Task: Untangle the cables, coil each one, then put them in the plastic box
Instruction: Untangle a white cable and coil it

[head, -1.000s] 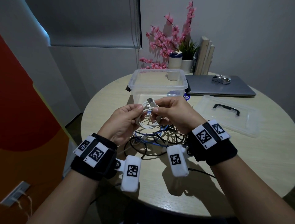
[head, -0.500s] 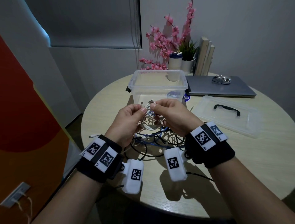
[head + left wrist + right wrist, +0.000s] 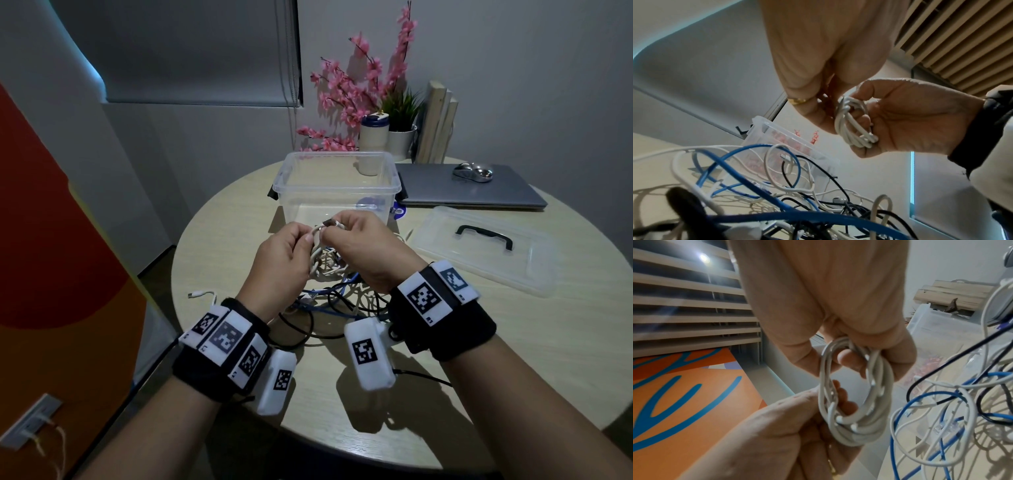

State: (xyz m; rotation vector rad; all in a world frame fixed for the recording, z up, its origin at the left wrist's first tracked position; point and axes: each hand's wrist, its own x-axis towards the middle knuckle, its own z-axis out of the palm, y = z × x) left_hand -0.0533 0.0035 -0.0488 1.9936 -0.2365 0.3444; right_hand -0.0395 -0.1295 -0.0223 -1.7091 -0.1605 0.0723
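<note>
A coiled white cable [image 3: 320, 255] [image 3: 853, 126] [image 3: 855, 395] hangs between my two hands above the table. My left hand [image 3: 291, 250] [image 3: 797, 426] grips one side of the coil. My right hand [image 3: 356, 240] [image 3: 900, 120] grips the other side, its fingers curled through the loops, and pinches the metal plug end [image 3: 329, 223] at the top. Below lies a tangle of blue, black and white cables [image 3: 337, 298] [image 3: 777, 186] [image 3: 941, 402]. The clear plastic box [image 3: 339, 185] stands open just behind the hands.
The box's clear lid [image 3: 486, 246] with a black handle lies at the right. A closed laptop [image 3: 469, 188] with a mouse [image 3: 472, 171] sits behind it. A cup [image 3: 373, 137], plants and books stand at the back. A loose white plug [image 3: 200, 294] lies at the table's left edge.
Both hands have moved up and slightly forward with the coil. The plug end now lies flatter, pinched on top of the coil.
</note>
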